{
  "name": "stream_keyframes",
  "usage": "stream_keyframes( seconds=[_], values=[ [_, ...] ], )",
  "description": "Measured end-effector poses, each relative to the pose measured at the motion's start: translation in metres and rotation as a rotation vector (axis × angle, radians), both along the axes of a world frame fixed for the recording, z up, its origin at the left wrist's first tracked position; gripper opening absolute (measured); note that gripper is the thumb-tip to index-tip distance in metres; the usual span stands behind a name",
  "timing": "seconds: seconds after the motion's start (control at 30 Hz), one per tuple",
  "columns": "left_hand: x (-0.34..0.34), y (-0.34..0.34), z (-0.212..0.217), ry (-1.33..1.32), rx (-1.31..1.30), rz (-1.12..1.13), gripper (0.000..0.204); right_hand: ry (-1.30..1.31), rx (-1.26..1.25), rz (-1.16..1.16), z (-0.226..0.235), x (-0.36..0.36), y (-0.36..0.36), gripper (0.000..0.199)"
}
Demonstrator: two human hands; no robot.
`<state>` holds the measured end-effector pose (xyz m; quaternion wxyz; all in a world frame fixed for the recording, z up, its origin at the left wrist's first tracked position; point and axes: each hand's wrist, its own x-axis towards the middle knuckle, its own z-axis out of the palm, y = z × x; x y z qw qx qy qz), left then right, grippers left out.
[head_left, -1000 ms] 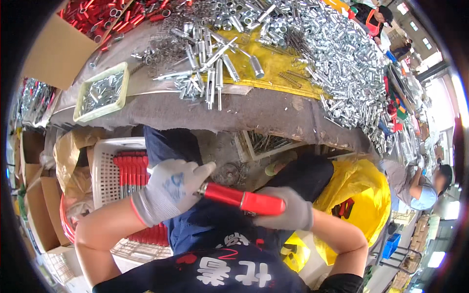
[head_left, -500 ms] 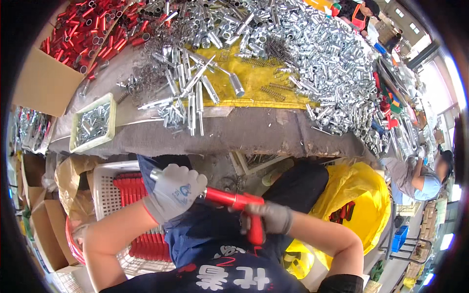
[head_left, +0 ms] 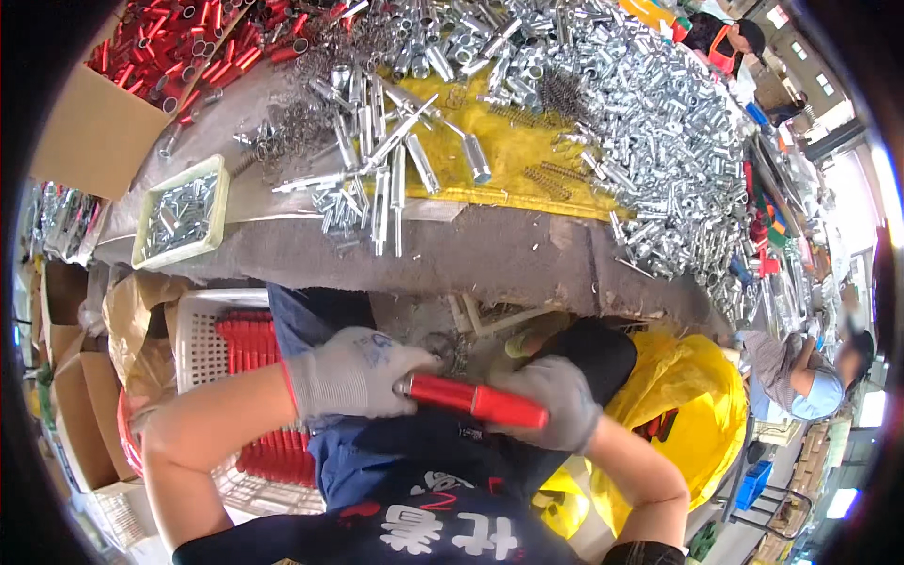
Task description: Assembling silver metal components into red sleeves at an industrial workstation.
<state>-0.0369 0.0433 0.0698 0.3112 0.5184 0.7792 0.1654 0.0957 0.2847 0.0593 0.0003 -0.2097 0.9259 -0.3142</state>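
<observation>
Red tube (head_left: 452, 394) between both hands, nearer than worktop (head_left: 452, 247). Left hand (head_left: 363, 373) closed round left end; right hand (head_left: 562, 403) gripping right part. Judged partway: red pieces (head_left: 275, 461) in white basket (head_left: 195, 353) look done; metal parts (head_left: 650, 132) heaped far right seem left.

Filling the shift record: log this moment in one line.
left hand: at one end of red tool; right hand: gripping its other end; white crate: red pieces inside

Lighting was bright, with glare at right.
I saw highlights on the red cylinder (head_left: 471, 399); outlines bowed near the black rim.
</observation>
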Motion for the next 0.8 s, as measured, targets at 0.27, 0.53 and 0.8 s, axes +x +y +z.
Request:
stream_keyframes(
  seconds=[0.27, 0.53, 0.8],
  values=[
    [-0.014, 0.000, -0.008, 0.840, 0.287, 0.181, 0.031, -0.582, -1.060, -0.492, -0.019, -0.005, -0.023, 0.061],
    [-0.025, 0.031, 0.039, -1.290, 1.703, 0.742, 0.079, -0.083, -0.512, 0.153, 0.021, -0.110, 0.035, 0.045],
    [-0.041, 0.051, -0.034, -1.448, 0.954, 0.636, 0.076, -0.124, 0.821, -0.573, -0.002, -0.271, 0.155, 0.031]
  ],
)
